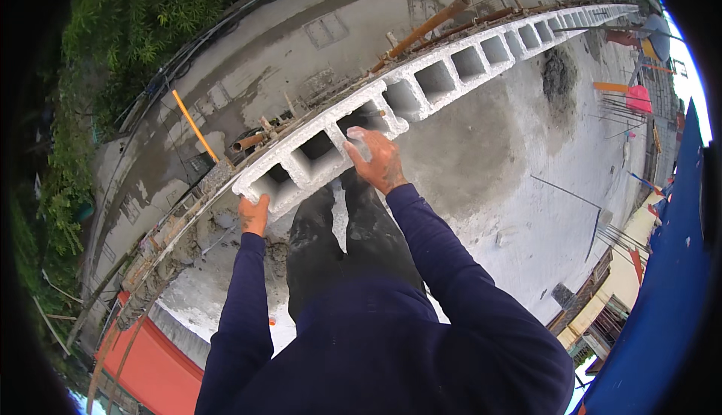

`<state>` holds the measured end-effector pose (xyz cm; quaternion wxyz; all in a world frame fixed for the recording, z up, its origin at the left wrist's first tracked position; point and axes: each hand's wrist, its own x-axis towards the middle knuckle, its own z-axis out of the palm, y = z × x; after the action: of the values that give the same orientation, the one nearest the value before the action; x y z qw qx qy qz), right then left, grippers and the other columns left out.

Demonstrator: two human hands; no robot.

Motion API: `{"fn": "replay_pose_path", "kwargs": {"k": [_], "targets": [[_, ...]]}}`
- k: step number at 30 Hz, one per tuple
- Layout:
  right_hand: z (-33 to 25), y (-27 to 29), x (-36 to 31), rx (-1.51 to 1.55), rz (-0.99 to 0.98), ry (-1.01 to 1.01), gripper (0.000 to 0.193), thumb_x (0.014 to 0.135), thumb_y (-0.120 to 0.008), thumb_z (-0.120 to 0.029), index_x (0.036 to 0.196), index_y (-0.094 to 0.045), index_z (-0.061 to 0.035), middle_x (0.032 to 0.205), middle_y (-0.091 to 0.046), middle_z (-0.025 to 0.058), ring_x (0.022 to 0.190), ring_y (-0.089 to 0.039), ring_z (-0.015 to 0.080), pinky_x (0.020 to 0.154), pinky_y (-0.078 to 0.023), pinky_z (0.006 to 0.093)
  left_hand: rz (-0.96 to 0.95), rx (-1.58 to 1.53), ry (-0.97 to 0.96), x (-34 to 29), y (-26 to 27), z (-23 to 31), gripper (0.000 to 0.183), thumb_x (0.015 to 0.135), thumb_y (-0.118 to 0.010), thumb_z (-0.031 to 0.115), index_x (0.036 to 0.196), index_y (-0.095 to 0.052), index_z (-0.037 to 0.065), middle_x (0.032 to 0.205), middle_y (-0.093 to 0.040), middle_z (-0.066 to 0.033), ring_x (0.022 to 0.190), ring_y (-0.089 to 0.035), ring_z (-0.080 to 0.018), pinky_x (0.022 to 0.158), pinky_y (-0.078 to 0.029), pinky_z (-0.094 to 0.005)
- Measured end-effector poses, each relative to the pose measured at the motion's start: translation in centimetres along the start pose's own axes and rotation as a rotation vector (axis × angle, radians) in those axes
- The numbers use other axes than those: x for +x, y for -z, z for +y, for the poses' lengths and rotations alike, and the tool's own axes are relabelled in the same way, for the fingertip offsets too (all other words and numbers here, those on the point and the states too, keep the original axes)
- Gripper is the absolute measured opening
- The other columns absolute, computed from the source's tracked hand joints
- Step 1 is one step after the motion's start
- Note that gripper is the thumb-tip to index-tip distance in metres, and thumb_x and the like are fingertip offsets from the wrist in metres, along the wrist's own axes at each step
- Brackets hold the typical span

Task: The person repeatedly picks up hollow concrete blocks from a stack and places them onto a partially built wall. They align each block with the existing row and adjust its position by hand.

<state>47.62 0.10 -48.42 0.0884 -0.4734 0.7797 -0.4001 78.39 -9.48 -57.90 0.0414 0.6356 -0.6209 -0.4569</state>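
Note:
A grey hollow concrete block (296, 168) sits at the near left end of a long row of hollow blocks (452, 71). My left hand (254, 215) grips the block's left end, its thumb against the end face and the other fingers mostly hidden. Farther right, my right hand (378, 163) is closed on the same block near its right end, fingers bent over by the last hollow. The block lies roughly in line with the row; whether it rests fully on what is below cannot be made out.
Wet-looking grey cement (470, 152) covers part of the floor right of the wall. Beyond the wall, far below, runs a paved road (301, 46) with people. A rusty pipe (432, 27) and an orange rod (194, 125) stick out along the wall's outer side. Blue sheeting (662, 287) hangs at right.

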Motion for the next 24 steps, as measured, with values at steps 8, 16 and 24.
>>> {"fn": "replay_pose_path", "kwargs": {"k": [8, 16, 24], "targets": [[3.4, 6.1, 6.2, 0.950, 0.436, -0.154, 0.032, 0.084, -0.051, -0.009, 0.054, -0.040, -0.0032, 0.049, -0.038, 0.0005, 0.044, -0.031, 0.0083, 0.043, -0.022, 0.0261, -0.001, -0.017, -0.006, -1.2, 1.1, 2.0, 0.036, 0.074, -0.064, 0.022, 0.098, -0.057, -0.004, 0.094, -0.063, -0.0207, 0.088, -0.060, -0.0369, 0.078, -0.044, -0.0414], [7.2, -0.8, 3.9, 0.652, 0.430, -0.422, 0.036, 0.083, -0.053, -0.005, 0.053, -0.033, -0.0066, 0.051, -0.035, -0.0055, 0.049, -0.029, 0.0028, 0.042, -0.021, 0.0250, 0.053, 0.051, 0.066, -1.5, 1.2, 2.0, 0.034, 0.074, -0.064, 0.022, 0.094, -0.058, -0.005, 0.089, -0.063, -0.0197, 0.085, -0.060, -0.0353, 0.076, -0.044, -0.0408], [6.1, 1.1, 4.1, 0.653, 0.353, -0.484, 0.036, 0.085, -0.056, -0.008, 0.055, -0.034, -0.0069, 0.054, -0.034, -0.0067, 0.051, -0.030, 0.0027, 0.043, -0.023, 0.0243, -0.014, -0.053, 0.019, -0.9, 1.1, 1.4, 0.039, 0.074, -0.066, 0.022, 0.101, -0.057, -0.004, 0.096, -0.063, -0.0189, 0.088, -0.060, -0.0318, 0.079, -0.044, -0.0396]]}}
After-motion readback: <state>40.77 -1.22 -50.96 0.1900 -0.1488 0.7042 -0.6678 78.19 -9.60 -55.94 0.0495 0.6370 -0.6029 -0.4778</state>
